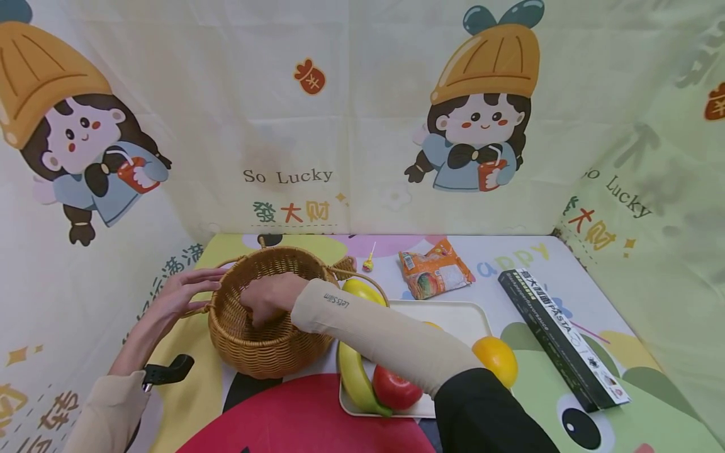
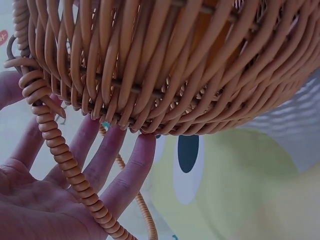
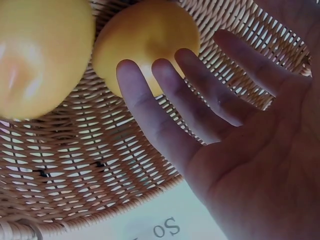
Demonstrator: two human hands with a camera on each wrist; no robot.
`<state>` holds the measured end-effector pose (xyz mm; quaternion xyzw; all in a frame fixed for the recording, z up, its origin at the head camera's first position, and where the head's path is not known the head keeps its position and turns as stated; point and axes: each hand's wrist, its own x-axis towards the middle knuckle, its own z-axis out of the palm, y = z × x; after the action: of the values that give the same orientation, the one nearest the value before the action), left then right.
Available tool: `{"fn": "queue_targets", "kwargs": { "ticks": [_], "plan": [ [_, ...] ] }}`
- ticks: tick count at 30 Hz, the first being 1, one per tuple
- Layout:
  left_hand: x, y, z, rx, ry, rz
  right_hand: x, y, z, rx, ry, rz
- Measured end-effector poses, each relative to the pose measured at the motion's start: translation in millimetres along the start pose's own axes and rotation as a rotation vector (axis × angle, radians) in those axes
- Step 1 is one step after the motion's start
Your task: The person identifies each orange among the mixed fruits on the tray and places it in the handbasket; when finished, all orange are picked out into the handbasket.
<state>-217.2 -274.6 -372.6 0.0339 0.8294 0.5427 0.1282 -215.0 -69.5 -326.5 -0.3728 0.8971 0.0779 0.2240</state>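
Observation:
A brown wicker basket (image 1: 255, 352) stands on the left part of the table. My right hand (image 1: 272, 299) reaches down into it, its fingertips hidden in the head view. In the right wrist view two smooth yellow-orange fruits (image 3: 145, 35) lie inside the basket, and the fingers (image 3: 165, 127) stretch out straight, overlapping the smaller-looking one. My left hand (image 1: 184, 292) is at the basket's left side. In the left wrist view its extended fingers (image 2: 132, 167) touch the woven wall, and a coiled handle (image 2: 75, 170) hangs across the palm.
Right of the basket, a white tray (image 1: 472, 313) bears a banana (image 1: 354, 374) and a red apple (image 1: 391, 387). An orange (image 1: 498, 360) shows by the right sleeve. Farther off are a lollipop (image 1: 368, 264), an orange snack packet (image 1: 436, 270) and a black pasta box (image 1: 557, 336).

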Motion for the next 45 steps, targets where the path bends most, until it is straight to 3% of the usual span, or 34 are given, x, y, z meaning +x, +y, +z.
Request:
{"fn": "queue_targets", "kwargs": {
  "ticks": [8,17,24,29,37,45],
  "plan": [
    [-0.4,-2.7,0.4,0.006,0.003,0.016,-3.1,2,-4,0.010,-0.014,-0.003],
    [-0.2,-1.9,-1.5,0.014,-0.010,0.006,-26.5,18,-19,0.048,-0.009,-0.039],
    [0.2,-3.3,-1.1,0.019,-0.015,-0.001,-44.5,37,-26,0.047,0.075,-0.136],
    [0.4,-3.3,-0.9,0.038,-0.002,-0.006,-61.3,52,-31,0.034,0.146,-0.159],
    [1.3,-2.4,-1.8,0.048,-0.008,-0.004,-100.2,84,-32,0.069,0.261,-0.084],
    [3.0,-3.3,-2.1,0.054,-0.015,-0.012,-126.5,115,-6,0.095,0.263,-0.026]
  ]
}}
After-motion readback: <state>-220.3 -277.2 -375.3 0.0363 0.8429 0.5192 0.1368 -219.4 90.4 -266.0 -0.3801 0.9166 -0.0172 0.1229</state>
